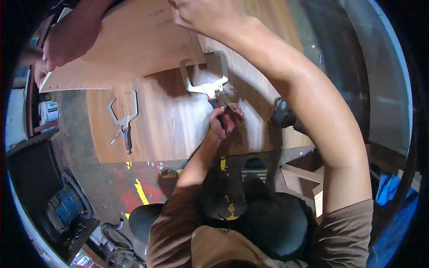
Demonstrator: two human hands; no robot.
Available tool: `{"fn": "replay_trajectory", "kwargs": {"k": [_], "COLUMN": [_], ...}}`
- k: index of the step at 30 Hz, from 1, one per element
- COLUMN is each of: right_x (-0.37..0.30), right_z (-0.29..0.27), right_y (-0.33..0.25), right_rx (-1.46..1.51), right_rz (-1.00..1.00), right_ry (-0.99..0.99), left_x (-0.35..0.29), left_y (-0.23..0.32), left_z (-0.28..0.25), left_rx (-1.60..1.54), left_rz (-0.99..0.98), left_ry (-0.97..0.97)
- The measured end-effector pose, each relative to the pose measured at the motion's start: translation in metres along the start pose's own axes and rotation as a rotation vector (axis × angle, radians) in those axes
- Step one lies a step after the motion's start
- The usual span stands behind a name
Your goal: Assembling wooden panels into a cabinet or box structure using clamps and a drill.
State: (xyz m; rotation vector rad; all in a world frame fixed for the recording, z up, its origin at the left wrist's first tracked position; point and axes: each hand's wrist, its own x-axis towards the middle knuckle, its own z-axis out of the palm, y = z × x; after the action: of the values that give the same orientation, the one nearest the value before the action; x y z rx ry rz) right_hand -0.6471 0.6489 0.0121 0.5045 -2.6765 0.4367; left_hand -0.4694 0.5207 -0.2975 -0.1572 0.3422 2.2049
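Left hand (222, 123): wrapped round the handles of a C-clamp (209, 89), centre of frame; forearm rises from lower centre
Right hand (203, 15): top edge, fingers curled beside a wooden panel (134, 44), cannot tell what they pinch; arm arches from lower right
White tub (47, 111): left edge, contents hidden
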Motion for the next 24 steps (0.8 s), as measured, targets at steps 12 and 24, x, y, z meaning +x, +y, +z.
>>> {"fn": "replay_trajectory", "kwargs": {"k": [12, 24], "right_x": [-0.346, -0.356], "right_z": [0.132, 0.176], "right_y": [-0.073, -0.083], "right_rx": [0.693, 1.031], "right_rz": [1.001, 1.098], "right_ry": [0.021, -0.373], "left_x": [-0.001, -0.005], "left_y": [0.000, 0.002], "left_z": [-0.014, -0.015], "left_rx": [-0.028, 0.073], "left_rz": [0.001, -0.047], "left_ry": [0.036, 0.120]}}
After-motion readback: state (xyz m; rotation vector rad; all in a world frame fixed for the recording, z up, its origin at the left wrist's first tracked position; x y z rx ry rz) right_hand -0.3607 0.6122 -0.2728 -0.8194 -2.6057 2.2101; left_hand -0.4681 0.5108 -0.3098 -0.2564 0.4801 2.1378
